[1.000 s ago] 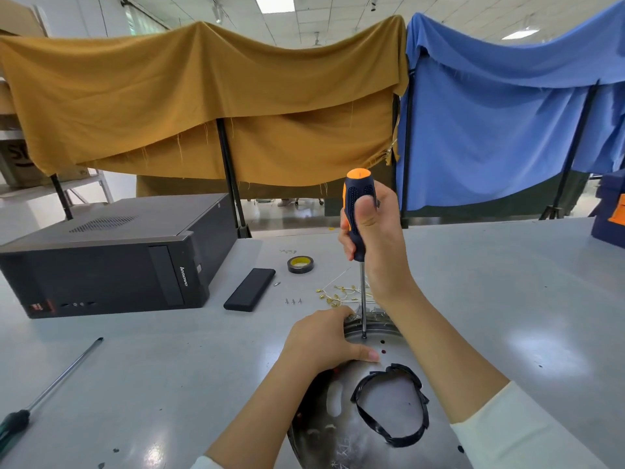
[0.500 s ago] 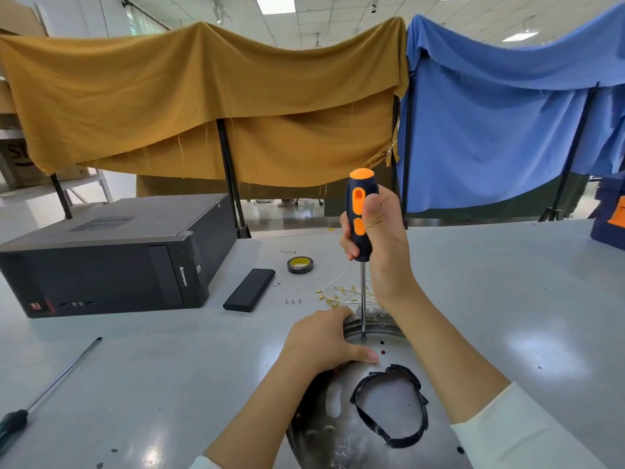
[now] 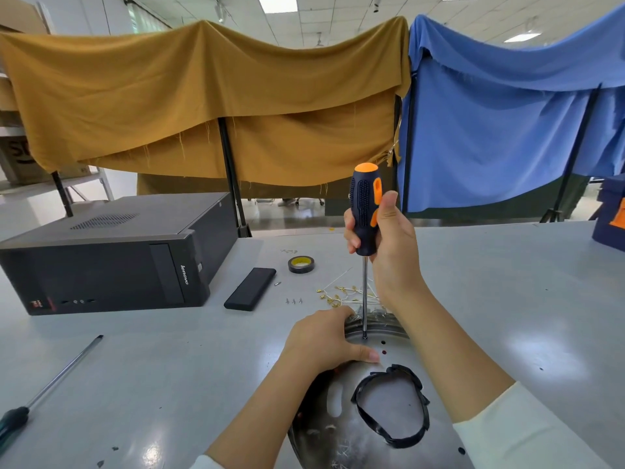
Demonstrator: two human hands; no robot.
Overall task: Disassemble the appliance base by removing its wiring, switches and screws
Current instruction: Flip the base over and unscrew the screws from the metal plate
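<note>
The grey bench (image 3: 135, 384) carries all items. Behind it hang an ochre cloth (image 3: 203, 106) and a blue cloth (image 3: 500, 130) on black stands. A black computer case (image 3: 111, 255) lies on its side at the far left of the bench.

The appliance base (image 3: 351, 431), a round metal plate, lies at the near edge of the bench, directly in front of the person. A ring of black tape (image 3: 392, 438) surrounds an opening in its surface, and small holes show near its far rim.

The left hand (image 3: 324, 336) rests on the left part of the base, fingers curled over its rim and thumb laid flat on the metal. The right hand (image 3: 385, 238) grips the black-and-orange handle of a screwdriver (image 3: 364, 211), fingers wrapped round it and thumb pointing up along the handle. The shaft stands upright, its tip touching the base near the far rim.

A second screwdriver (image 3: 50, 387) lies at the left, well apart from the base. A flat black block (image 3: 250, 288) lies beside the computer case, with a roll of tape (image 3: 301, 264) just beyond it. Loose wiring with brass terminals (image 3: 338, 292) lies just behind the base. Three small screws (image 3: 293, 301) stand in a row between the block and the wiring.
</note>
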